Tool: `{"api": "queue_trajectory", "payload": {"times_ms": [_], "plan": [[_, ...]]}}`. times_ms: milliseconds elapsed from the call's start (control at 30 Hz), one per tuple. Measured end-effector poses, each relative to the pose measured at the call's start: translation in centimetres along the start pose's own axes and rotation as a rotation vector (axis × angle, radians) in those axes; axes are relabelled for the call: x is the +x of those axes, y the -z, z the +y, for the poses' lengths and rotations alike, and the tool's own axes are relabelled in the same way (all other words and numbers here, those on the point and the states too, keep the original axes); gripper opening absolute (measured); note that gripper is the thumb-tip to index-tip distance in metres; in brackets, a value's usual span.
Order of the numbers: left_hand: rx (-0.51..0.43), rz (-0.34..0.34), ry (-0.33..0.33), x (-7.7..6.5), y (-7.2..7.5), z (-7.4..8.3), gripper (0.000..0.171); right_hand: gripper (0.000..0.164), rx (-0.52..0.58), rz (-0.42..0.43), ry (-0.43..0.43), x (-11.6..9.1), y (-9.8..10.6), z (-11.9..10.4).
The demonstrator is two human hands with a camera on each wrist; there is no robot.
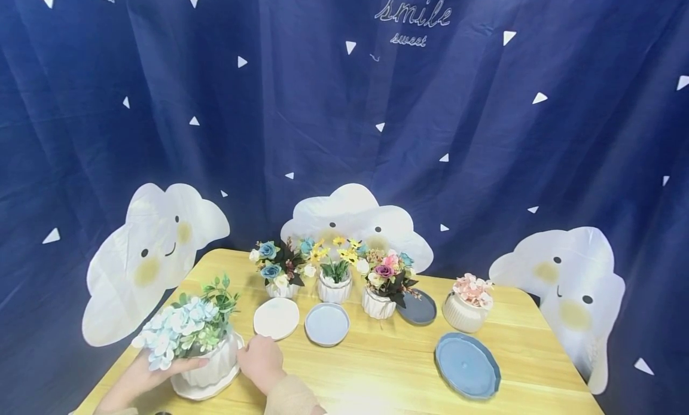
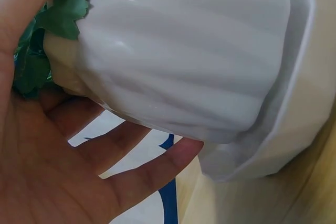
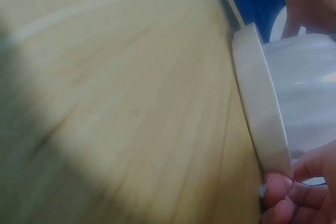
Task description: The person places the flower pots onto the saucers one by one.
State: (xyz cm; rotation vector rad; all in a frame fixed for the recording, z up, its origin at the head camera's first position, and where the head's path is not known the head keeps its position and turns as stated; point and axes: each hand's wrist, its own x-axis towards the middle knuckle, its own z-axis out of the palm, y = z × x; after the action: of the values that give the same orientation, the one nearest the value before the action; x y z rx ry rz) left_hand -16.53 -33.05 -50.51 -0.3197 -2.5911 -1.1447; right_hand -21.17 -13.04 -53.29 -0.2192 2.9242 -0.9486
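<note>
On the near left part of the table (image 1: 387, 361) is a glossy white pot (image 1: 211, 367) with softly slanting ridges, pale blue flowers (image 1: 180, 325) and green leaves (image 1: 222, 300) spilling over its mouth. It sits within the raised, angular rim of a white saucer (image 1: 199, 394). My left hand (image 1: 148, 372) is wrapped round the pot; my right hand (image 1: 262, 362) pinches the saucer's rim. From my head, flowers hide part of my left hand and the pot's mouth. The left wrist view crops the pot but shows my spread fingers (image 2: 152, 174) against it; only the right wrist view, rather blurred, shows my right fingertips at the rim clearly.
</note>
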Motion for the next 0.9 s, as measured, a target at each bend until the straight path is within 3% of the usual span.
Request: {"api": "queue_trajectory", "payload": {"times_ms": [367, 600, 800, 900], "plan": [[0.033, -0.026, 0.083, 0.05, -0.39, -0.39, 0.076, 0.044, 0.005, -0.004, -0.009, -0.1, 0.08, -0.11], [0.027, -0.008, 0.002, 0.03, -0.54, -0.43, 0.07, 0.044, 0.007, -0.005, -0.002, 0.05, -0.17, 0.07], [0.082, -0.082, 0.163, 0.07, -0.42, -0.41, 0.081, 0.045, 0.012, -0.015, -0.009, -0.01, -0.08, 0.06], [0.085, -0.094, 0.182, 0.01, -0.45, -0.3, 0.083, 0.045, 0.004, -0.01, -0.003, -0.08, 0.13, 0.0]]}}
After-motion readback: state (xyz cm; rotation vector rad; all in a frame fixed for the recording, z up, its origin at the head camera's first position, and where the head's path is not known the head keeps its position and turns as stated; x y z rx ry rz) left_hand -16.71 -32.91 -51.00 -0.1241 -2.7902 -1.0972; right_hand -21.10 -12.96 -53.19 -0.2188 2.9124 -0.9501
